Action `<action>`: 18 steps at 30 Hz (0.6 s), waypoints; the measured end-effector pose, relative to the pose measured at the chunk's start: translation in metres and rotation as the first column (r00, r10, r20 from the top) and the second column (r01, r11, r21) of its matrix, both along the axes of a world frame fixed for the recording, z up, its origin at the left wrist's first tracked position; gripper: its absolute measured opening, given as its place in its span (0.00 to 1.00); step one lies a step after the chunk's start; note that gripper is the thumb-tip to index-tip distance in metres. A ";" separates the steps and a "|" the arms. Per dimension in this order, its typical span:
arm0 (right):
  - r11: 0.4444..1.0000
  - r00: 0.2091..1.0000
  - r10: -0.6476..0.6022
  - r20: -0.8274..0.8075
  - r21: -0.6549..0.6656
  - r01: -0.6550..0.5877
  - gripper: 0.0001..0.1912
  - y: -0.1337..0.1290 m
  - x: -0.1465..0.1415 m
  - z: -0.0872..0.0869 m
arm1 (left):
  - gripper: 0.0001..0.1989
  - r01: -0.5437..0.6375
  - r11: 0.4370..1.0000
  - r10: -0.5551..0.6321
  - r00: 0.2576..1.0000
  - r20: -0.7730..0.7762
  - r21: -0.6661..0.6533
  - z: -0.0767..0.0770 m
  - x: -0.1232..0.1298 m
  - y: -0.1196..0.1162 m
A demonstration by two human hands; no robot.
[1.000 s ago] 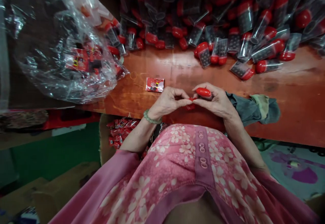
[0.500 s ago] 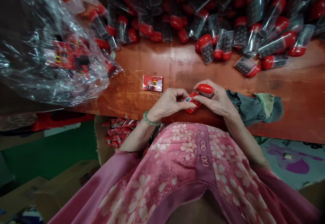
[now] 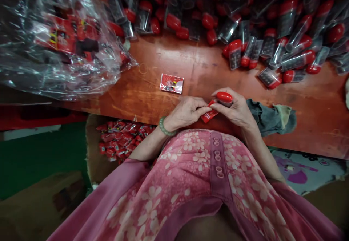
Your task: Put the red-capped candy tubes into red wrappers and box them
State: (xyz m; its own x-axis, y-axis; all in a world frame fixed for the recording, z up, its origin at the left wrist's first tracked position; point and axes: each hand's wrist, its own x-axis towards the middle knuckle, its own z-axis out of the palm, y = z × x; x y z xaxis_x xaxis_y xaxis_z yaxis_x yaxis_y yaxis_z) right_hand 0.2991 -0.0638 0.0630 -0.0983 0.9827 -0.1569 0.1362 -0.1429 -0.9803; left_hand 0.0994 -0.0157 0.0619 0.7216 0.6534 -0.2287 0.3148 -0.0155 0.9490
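My left hand (image 3: pixel 188 110) pinches a small red packet (image 3: pixel 209 115) between thumb and fingers, just above the table's near edge. Close beside it, my right hand (image 3: pixel 240 113) is closed around a clear tube with a rounded red cap (image 3: pixel 224 97); most of the tube is hidden in the palm. The right thumb also presses on the packet's upper edge. Beyond my left hand, a flat red and white printed packet (image 3: pixel 171 83) lies on the table. A green bead bracelet sits on my left wrist.
Many red-capped clear tubes (image 3: pixel 235 54) are heaped along the table's (image 3: pixel 152 104) far side. A clear plastic bag (image 3: pixel 89 77) with red packets lies left. Below the edge, a cardboard box (image 3: pixel 94 150) holds red wrapped pieces. A grey-green cloth (image 3: pixel 269 119) lies right.
The packet between my hands has turned or folded, so its white barcode patch no longer shows. My fingers have shifted slightly on it. The whole view has moved a little.
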 end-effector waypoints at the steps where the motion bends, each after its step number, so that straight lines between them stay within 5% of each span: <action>1: 1.000 1.000 0.011 0.012 0.006 -0.011 0.14 0.000 0.001 0.001 | 0.15 -0.011 1.000 0.011 1.000 0.021 0.004 0.000 -0.001 -0.001; 7: 0.999 0.994 0.009 0.111 0.046 -0.014 0.13 -0.003 0.007 0.008 | 0.17 -0.027 0.979 0.041 0.997 0.060 -0.204 0.002 -0.002 -0.003; 18: 0.995 0.994 0.091 0.062 0.042 -0.093 0.11 -0.003 0.004 0.019 | 0.14 -0.065 0.931 0.080 0.996 0.026 -0.360 0.001 0.004 -0.002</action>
State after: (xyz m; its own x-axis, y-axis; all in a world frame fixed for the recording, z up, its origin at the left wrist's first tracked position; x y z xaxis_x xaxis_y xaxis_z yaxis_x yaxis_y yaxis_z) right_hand 0.3036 -0.0664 0.0817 -0.1804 0.9760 -0.1217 0.2057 -0.0836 -0.9750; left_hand 0.1031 -0.0177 0.0629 0.6886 0.5841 -0.4297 0.2640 0.3500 0.8988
